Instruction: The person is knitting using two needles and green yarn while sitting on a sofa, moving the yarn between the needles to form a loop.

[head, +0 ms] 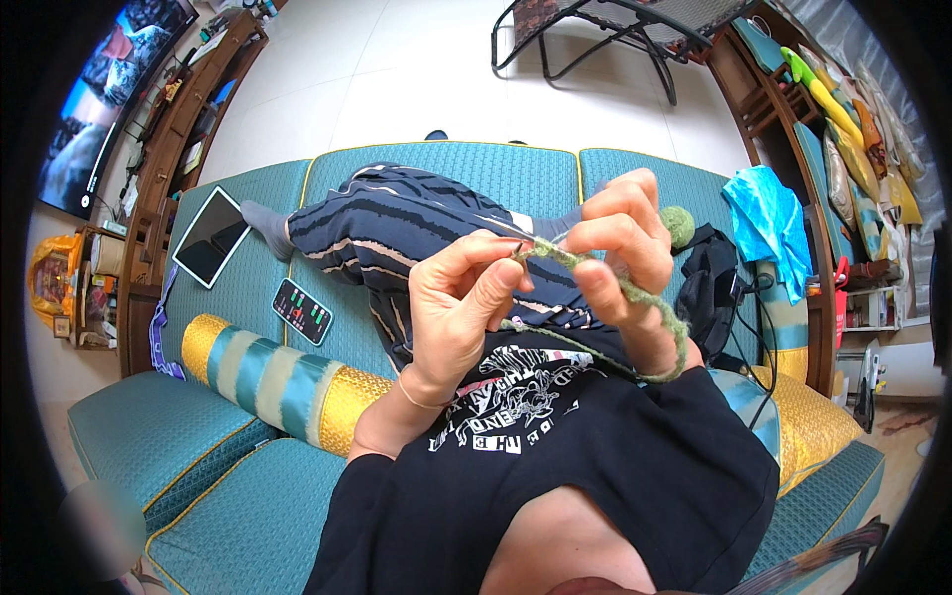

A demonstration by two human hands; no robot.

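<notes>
My left hand (465, 297) pinches one end of a narrow green yarn strip (680, 335) between thumb and fingertips, beside a thin needle-like tool (506, 226). My right hand (628, 245) grips the same strip close by, fingers curled, the fingertips of both hands nearly meeting. From there the strip curves around the right wrist and runs back as a thinner length over the black shirt. A small pale clip or bead sits near its far end. Behind the right hand, a ball of green yarn (677, 227) rests on the teal seat. Fingers partly hide the tool, so its type is unclear.
A tablet (212, 236) and a phone (302, 312) lie on the teal sofa to the left, near a striped bolster (275, 379). At the right are a black bag (703, 286), dark cables and a blue plastic bag (766, 216). A folding chair (547, 18) stands beyond.
</notes>
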